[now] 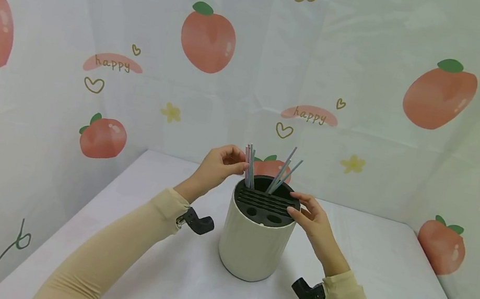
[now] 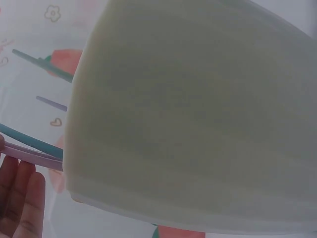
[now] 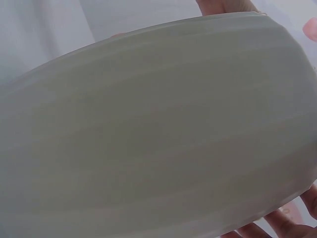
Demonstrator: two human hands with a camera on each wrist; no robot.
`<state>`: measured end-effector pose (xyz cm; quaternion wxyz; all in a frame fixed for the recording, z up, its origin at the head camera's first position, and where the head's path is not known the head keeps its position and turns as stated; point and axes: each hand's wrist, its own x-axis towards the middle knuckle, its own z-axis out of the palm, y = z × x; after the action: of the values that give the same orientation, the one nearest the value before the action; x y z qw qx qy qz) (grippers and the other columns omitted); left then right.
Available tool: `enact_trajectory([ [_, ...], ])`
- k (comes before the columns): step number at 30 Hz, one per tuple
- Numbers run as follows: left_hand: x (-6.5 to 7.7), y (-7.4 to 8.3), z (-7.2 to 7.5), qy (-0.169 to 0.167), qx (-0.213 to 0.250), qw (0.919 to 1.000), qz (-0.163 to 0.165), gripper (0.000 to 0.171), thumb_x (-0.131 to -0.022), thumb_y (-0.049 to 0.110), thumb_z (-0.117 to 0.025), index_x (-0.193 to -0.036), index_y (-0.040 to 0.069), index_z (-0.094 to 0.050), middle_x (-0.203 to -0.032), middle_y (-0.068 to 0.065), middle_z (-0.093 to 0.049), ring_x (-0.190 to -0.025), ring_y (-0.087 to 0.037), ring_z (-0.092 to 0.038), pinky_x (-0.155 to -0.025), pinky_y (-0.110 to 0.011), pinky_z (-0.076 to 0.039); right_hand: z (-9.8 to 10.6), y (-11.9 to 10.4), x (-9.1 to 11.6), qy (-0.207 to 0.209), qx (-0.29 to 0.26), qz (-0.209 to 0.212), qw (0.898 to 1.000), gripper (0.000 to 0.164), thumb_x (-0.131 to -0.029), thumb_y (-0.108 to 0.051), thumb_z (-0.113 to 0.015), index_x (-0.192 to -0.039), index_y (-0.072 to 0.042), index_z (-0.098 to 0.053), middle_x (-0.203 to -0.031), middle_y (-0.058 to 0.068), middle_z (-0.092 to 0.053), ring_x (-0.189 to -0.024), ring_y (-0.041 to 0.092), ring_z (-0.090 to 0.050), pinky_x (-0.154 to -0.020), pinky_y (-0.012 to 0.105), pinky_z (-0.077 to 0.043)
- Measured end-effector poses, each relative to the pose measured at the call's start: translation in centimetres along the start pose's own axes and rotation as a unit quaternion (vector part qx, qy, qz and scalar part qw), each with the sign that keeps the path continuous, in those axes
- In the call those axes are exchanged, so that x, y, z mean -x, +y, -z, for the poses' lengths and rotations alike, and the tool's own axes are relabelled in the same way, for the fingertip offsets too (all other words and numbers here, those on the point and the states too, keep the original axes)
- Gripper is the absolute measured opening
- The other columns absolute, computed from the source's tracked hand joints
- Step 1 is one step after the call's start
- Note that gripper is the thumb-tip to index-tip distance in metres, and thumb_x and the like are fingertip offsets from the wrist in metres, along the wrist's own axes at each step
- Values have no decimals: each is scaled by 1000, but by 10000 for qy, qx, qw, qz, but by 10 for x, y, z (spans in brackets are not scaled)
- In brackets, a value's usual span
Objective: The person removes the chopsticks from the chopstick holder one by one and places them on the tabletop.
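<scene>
A smooth cream cylindrical holder with a black slotted top [image 1: 254, 247] stands upright between the hands. The left hand [image 1: 222, 163] pinches slim pink and blue sticks [image 1: 251, 172] at its far left; the right hand [image 1: 315, 219] touches its right rim, fingers relaxed. Advisable: light pinch, steady rim.

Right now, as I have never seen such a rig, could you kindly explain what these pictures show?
There is no robot here: a person works with two bare hands. The wide picture comes from a camera worn on the head. The two close ones come from cameras on the wrists, and a cream cylindrical holder fills most of each. It stands on a flat white table and has a black slotted insert in its top. The left hand pinches thin pink sticks that stand in it; thin bluish-grey sticks lean nearby. The right hand touches the holder's top edge.
</scene>
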<state>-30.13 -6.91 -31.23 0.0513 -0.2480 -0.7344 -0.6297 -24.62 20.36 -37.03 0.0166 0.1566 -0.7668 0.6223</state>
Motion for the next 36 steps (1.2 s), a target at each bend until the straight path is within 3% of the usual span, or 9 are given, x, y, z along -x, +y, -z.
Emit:
enact_trajectory([
  [3,0,0,0,17,27,9999,-100,12,-91,4,-65,-99,-3,-60,-93,-7,-63,-83,-12,-64,-87,-43,-56,0,0,0,5,-14,-19,10000,44,-98,-14,-56,-136,2,-43,-140,16,-42,-108,6,-55,-92,17,-44],
  [10,-7,9,3,103,264,9987,-423,11,-91,2,-64,-99,-4,-59,-92,-3,-63,-82,-10,-66,-82,-33,-58,0,0,0,4,-34,-47,10000,44,-98,-15,-56,-137,1,-43,-141,17,-42,-115,12,-52,-93,19,-45],
  [19,-24,48,19,466,765,9910,-993,7,-92,0,-63,-96,-1,-58,-88,-1,-62,-78,-10,-65,-79,-34,-59,-1,0,0,10,-145,-25,9999,45,-98,-14,-57,-137,2,-42,-139,19,-42,-112,6,-55,-94,18,-46],
  [23,-31,75,30,731,1083,9825,-1327,9,-91,-3,-63,-92,6,-60,-86,0,-62,-75,-11,-65,-75,-31,-59,-1,0,0,28,-202,-16,9998,45,-98,-13,-57,-137,3,-42,-138,19,-43,-109,4,-56,-93,17,-46],
  [29,-35,108,58,1242,1783,9585,-1844,12,-90,-5,-63,-90,7,-61,-83,-3,-63,-73,-13,-63,-71,-27,-59,-2,-1,0,54,-255,1,9997,45,-97,-13,-58,-136,4,-42,-136,19,-43,-107,3,-58,-92,16,-47],
  [32,-32,112,73,1450,2019,9521,-1781,8,-90,-2,-64,-91,5,-60,-82,-5,-62,-73,-14,-62,-70,-26,-59,-2,-2,1,51,-243,-10,9997,45,-97,-13,-58,-136,4,-42,-137,19,-43,-107,3,-57,-91,16,-47],
  [36,-27,97,85,1802,1967,9571,-1129,5,-90,1,-65,-91,4,-61,-83,-4,-61,-73,-13,-62,-69,-25,-59,-1,-2,1,46,-224,-10,9997,45,-97,-13,-57,-137,4,-42,-137,20,-43,-108,3,-57,-91,16,-47],
])
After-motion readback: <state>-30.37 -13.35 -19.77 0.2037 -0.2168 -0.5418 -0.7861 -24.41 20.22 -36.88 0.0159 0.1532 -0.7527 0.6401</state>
